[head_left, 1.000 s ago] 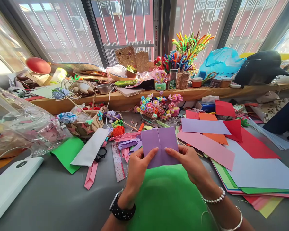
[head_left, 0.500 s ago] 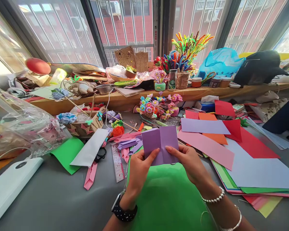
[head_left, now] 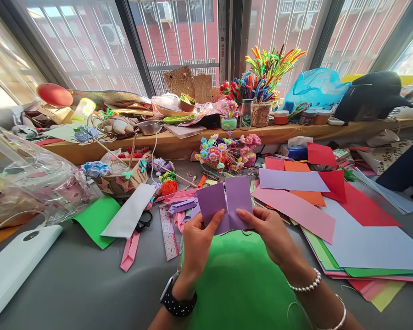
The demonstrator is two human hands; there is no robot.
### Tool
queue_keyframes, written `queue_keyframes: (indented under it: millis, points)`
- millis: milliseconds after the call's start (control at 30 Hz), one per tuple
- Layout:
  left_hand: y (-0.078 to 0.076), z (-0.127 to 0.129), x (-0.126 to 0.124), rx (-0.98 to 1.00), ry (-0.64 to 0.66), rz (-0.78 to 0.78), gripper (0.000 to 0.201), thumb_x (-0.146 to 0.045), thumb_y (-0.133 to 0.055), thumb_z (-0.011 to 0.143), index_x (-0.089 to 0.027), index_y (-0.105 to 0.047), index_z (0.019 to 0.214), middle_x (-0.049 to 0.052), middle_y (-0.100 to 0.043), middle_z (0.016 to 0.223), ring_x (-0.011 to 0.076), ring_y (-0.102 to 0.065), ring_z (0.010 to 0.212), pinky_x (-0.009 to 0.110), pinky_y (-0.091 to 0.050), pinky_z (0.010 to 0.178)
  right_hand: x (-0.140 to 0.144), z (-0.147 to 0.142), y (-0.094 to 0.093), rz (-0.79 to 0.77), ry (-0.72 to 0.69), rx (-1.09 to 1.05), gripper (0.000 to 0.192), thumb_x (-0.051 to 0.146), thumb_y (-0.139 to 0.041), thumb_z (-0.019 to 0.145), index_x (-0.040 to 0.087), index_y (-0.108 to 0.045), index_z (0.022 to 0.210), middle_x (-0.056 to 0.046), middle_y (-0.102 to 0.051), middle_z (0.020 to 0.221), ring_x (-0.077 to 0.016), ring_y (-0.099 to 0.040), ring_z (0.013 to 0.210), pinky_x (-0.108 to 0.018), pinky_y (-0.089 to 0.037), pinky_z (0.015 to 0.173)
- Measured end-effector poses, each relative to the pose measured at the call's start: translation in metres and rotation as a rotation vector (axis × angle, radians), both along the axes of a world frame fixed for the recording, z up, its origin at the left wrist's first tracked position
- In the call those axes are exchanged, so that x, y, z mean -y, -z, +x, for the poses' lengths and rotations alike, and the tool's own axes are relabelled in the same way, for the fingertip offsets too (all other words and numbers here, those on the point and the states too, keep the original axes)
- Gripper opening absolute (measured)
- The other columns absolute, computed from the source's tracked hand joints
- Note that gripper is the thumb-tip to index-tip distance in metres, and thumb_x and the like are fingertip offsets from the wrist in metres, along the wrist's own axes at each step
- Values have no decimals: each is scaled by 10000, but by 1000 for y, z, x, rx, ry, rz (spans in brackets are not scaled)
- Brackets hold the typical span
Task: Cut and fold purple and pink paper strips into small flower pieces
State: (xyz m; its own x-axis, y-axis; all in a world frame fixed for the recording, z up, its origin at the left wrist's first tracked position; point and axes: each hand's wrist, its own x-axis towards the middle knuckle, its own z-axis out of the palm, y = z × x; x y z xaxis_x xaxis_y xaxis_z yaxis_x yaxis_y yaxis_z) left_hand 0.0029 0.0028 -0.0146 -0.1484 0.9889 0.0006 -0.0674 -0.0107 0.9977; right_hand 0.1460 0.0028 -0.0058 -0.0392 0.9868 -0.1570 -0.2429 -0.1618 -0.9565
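Note:
A sheet of purple paper (head_left: 239, 197) is held up between my two hands, above a green surface (head_left: 244, 279). It is split from its top edge down the middle, and its halves lean apart. Near the bottom the halves still meet. My left hand (head_left: 199, 238) pinches the left half, thumb in front and fingers behind. On the other half, my right hand (head_left: 271, 231) has the same kind of pinch, with its thumb close to the split. Folded purple paper strips (head_left: 183, 205) lie just beyond my left hand.
Sheets of coloured paper (head_left: 375, 247) are stacked at the right. To the left lie a ruler (head_left: 168, 231), black-handled scissors (head_left: 143, 221), a white folded paper (head_left: 129, 211), a green sheet (head_left: 98, 222) and a white power bank (head_left: 20, 270). Craft flowers (head_left: 223, 149) stand at the back.
The split in the purple paper has opened much further down from the top. The left half has tilted outward to the left, and my hands have hardly moved.

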Motion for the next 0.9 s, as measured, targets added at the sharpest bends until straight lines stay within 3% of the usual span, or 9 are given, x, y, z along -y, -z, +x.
queue_keyframes:
  millis: [167,333,467,733,900]
  points:
    - [0,-5,-5,34,72,-26,315,-373,-648,643,-135,-654,849,43,-693,766,169,-621,635,247,-488,565,-1,4,0,71,-15,164,330,435,-665,606,115,-676,685,-34,-620,630,-133,-525,572,-247,-416,545]
    - [-3,-8,-6,-57,212,-137,267,-361,-679,607,-120,-657,722,55,-691,646,207,-646,621,260,-493,555,-2,7,1,113,41,261,332,430,-639,642,116,-676,740,-40,-630,652,-138,-520,571,-250,-396,529]
    - [-6,-6,-5,-58,185,-119,220,-338,-680,611,-134,-659,692,43,-694,612,209,-657,608,256,-497,556,-3,8,2,110,27,313,307,430,-657,618,123,-652,622,-15,-586,530,-141,-521,532,-240,-371,494]
    - [-10,0,-2,-81,88,-66,195,-325,-691,596,-143,-666,663,20,-685,567,198,-653,580,235,-485,539,-3,6,2,1,20,44,275,390,-700,580,122,-645,612,-2,-568,532,-89,-470,493,-217,-369,503]
    - [-7,-2,-3,-39,127,-82,202,-324,-684,609,-152,-669,713,9,-688,587,191,-653,567,235,-486,534,-3,7,1,21,-4,64,282,399,-696,582,125,-665,641,-6,-584,568,-101,-501,528,-231,-397,542]
